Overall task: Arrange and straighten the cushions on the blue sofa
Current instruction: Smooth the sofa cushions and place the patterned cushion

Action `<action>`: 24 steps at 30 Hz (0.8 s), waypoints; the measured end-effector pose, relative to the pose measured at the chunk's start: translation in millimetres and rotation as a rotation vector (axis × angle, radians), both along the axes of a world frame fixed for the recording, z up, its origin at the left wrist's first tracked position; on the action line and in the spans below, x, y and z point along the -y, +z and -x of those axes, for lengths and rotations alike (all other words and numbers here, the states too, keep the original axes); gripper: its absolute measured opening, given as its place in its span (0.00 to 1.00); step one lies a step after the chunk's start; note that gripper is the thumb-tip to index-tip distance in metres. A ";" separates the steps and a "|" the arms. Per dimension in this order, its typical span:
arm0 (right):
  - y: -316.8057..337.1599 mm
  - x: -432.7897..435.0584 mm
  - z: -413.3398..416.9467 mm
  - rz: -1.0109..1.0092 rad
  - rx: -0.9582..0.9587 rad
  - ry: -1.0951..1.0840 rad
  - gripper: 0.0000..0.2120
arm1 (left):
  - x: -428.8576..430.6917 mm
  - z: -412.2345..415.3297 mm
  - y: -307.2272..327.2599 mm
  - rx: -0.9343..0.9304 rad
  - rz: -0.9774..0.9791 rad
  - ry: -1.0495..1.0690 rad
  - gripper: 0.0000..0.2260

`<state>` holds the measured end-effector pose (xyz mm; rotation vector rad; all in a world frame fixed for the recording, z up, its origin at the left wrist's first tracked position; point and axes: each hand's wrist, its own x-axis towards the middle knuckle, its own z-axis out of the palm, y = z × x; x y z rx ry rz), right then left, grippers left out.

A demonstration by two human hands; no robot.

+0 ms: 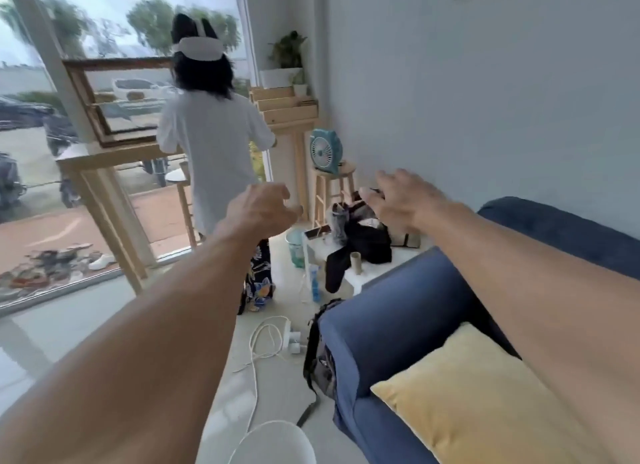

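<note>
The blue sofa point(391, 321) fills the lower right, its armrest pointing toward the room. A yellow cushion point(467, 398) lies on the seat at the bottom right, partly under my right forearm. Both my arms stretch forward above the floor and the armrest. My left hand point(259, 207) hovers in the air with fingers loosely curled and apart, holding nothing. My right hand point(405, 197) is spread open, palm down, also empty, well beyond the cushion.
A person in a white shirt point(214, 141) stands ahead by a wooden table point(104, 165). A low white table point(367, 266) with bags sits past the armrest. A black backpack point(322, 352), a white power strip point(291, 339) with cable and a stool with a fan point(327, 152) occupy the floor.
</note>
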<state>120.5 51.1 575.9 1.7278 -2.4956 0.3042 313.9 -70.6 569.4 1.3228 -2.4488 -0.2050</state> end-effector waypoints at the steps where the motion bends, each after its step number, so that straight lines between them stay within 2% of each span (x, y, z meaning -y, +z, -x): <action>1: 3.3 -17.4 8.2 -0.002 -0.005 -0.053 0.31 | -7.5 13.3 2.3 0.009 0.003 -0.051 0.20; 9: 4.2 -170.8 63.9 0.003 0.002 -0.432 0.30 | -95.7 126.8 -1.6 -0.004 0.025 -0.347 0.18; 14: -9.7 -294.0 93.4 -0.023 0.033 -0.678 0.32 | -189.9 200.0 -14.8 0.025 -0.067 -0.584 0.21; 19: -23.0 -411.6 114.1 -0.039 0.035 -0.874 0.31 | -290.2 265.4 -34.5 0.041 -0.079 -0.785 0.21; 24: -47.8 -499.8 129.0 -0.076 0.084 -0.995 0.32 | -384.0 298.4 -64.9 0.121 -0.117 -0.880 0.21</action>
